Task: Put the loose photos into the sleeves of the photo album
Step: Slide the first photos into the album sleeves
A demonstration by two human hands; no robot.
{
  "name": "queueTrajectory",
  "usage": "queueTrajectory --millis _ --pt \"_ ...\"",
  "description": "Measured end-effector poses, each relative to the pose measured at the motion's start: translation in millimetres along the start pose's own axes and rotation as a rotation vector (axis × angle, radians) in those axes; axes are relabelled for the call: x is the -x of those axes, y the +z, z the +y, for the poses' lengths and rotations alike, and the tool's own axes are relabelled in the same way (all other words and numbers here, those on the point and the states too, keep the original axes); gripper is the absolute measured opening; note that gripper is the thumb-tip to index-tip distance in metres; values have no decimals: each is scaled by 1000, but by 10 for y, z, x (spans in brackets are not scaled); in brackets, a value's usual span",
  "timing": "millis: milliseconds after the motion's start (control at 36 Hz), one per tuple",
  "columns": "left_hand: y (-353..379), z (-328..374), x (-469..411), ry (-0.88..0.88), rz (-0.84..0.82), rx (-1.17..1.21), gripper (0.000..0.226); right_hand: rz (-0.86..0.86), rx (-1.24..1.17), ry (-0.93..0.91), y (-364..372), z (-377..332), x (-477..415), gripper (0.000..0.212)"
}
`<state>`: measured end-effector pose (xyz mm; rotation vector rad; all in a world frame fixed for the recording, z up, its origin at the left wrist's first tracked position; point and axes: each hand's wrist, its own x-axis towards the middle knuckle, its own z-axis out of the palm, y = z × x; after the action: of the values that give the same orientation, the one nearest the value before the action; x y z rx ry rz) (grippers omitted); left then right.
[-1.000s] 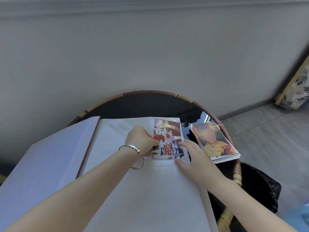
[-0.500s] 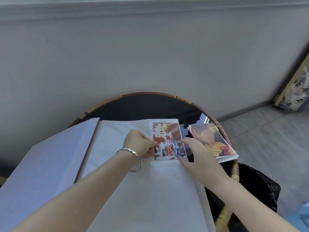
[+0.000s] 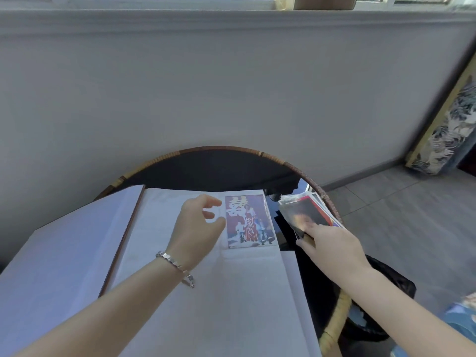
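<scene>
indoors, rattan-rimmed table by grey wall bears album; left hand slack and empty, right hand pinches photo.

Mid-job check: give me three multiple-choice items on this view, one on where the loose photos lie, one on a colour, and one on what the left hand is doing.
1. Where does the stack of loose photos lie?
A. On the round table, right of the album
B. On the album's left page
C. On the floor

2. What is the main colour of the photo on the album's right page?
A. Green
B. Yellow
C. Red

3. What is the left hand doing?
A. Gripping the photo on the page
B. Holding nothing, beside that photo
C. Pressing on the stack

Answers:
1. A: the stack sits on the dark tabletop, past the album's right edge.
2. C: a red background fills most of the print.
3. B: its loosely curled fingers close on nothing.
</scene>
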<state>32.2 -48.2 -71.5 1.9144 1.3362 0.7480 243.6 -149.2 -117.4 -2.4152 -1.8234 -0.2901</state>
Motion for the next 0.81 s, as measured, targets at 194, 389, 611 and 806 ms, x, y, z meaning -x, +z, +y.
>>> queueTrajectory --millis 194,389,611,806 --pt "-176 23 225 -247 -268 393 7 124 -8 65 -246 -99 -15 17" --pt "-199 105 340 -329 -355 594 14 509 -256 -47 -431 -520 34 37" --pt "-411 -10 525 -182 -80 504 14 210 -472 -508 -474 -1106 298 54" --pt "-839 -455 485 -189 174 165 33 -307 -415 -721 -529 -1008 148 34"
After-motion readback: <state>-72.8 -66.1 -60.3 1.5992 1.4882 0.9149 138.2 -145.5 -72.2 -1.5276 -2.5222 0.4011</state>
